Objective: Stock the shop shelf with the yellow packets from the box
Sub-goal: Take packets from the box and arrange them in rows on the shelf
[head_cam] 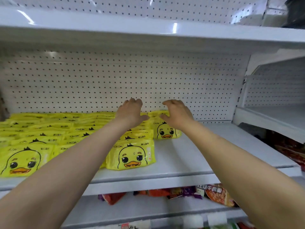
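Yellow packets with a duck face [132, 158] lie in overlapping rows across the left and middle of the white shelf [181, 162]. A shorter row of the same packets [165, 131] runs along the back, right of the others. Both of my arms reach deep into the shelf. My left hand [131, 112] hovers over the back of the packets with its fingers loosely bent and nothing in it. My right hand [177, 113] hovers just above the short row, fingers also loosely curled, holding nothing. The box is out of view.
A white pegboard [115, 80] backs the shelf and another shelf board [148, 30] hangs overhead. The shelf below holds red and purple snack packets [214, 194]. A neighbouring shelf unit [272, 116] stands to the right.
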Tool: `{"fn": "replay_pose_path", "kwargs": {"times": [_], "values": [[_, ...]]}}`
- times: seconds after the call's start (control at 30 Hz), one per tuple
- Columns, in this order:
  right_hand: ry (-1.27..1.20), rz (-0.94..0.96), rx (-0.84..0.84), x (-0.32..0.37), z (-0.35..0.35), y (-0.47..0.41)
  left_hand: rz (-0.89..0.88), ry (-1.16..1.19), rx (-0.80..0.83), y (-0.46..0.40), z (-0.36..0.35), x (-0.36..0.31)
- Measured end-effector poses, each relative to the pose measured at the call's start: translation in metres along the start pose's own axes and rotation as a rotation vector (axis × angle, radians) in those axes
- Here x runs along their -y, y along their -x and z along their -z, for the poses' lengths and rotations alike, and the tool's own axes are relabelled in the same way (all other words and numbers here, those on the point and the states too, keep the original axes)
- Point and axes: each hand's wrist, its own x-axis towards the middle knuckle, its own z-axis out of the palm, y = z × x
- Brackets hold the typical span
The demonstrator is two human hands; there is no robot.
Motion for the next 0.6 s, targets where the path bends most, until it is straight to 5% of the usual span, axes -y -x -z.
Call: {"fn": "replay_pose_path", "kwargs": {"times": [0.33, 0.6], "values": [[-0.158, 0.285, -0.058, 0.096, 0.03, 0.085, 0.157, -0.073, -0.186, 0.162, 0.082, 0.038], [-0.242, 0.498, 0.02, 0.206, 0.019, 0.158, 0.324, -0.244, -0.147, 0.309, 0.117, 0.085]]}}
